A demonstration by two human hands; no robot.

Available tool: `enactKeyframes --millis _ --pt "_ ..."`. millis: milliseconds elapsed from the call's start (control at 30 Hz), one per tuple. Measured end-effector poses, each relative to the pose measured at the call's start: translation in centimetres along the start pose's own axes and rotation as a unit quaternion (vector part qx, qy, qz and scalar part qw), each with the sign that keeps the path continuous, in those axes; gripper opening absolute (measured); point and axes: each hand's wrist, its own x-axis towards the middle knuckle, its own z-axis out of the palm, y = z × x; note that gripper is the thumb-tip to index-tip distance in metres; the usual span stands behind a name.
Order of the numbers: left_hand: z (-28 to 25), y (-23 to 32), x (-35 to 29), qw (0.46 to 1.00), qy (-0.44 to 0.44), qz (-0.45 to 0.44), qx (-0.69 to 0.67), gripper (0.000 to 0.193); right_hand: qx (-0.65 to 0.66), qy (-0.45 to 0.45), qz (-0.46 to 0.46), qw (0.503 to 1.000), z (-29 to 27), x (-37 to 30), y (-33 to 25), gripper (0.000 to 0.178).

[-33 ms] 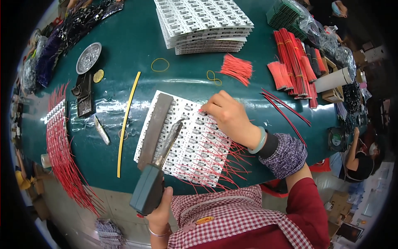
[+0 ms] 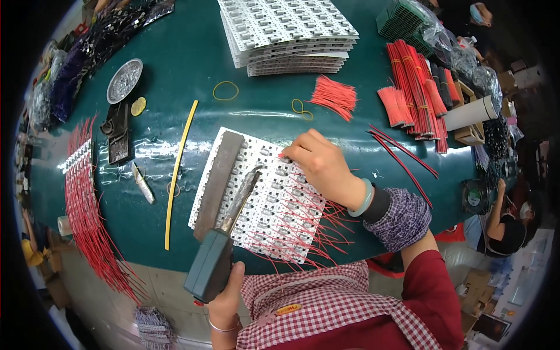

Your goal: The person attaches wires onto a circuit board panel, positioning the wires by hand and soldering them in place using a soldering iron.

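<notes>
Hardly anything has changed since the picture just before: the right hand (image 2: 324, 166) and the gun-shaped tool (image 2: 209, 265) sit almost exactly where they were, so the work seems held at one spot rather than moving along. The right fingers are closed in a pinch on a small red wire end (image 2: 282, 156); the left hand (image 2: 226, 298) is wrapped round the tool's handle (most of its fingers are hidden), the metal tip over the board, contact unclear. The white circuit board (image 2: 269, 199) lies askew on the green worktop (image 2: 262, 96), near its front edge. It carries rows of small dark and silvery parts, a grey bar (image 2: 219, 184) along its left side, and loose red wires (image 2: 333, 211) fanning off its right and lower edges.
</notes>
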Motion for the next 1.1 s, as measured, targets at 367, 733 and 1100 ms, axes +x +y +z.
enactKeyframes --millis 367,733,1100 --pt "2.1 -0.5 2.4 0.991 -0.032 -0.013 0.131 0.044 0.002 -0.007 -0.033 0.999 0.8 0.2 0.0 0.022" --pt "3.4 -0.1 3.3 0.993 -0.051 -0.032 0.103 0.040 -0.023 -0.007 -0.061 0.998 0.3 0.5 -0.2 0.016" --pt "4.9 0.9 4.6 0.997 -0.036 -0.016 0.073 0.020 -0.036 -0.016 -0.061 0.997 0.3 0.6 -0.3 0.016"
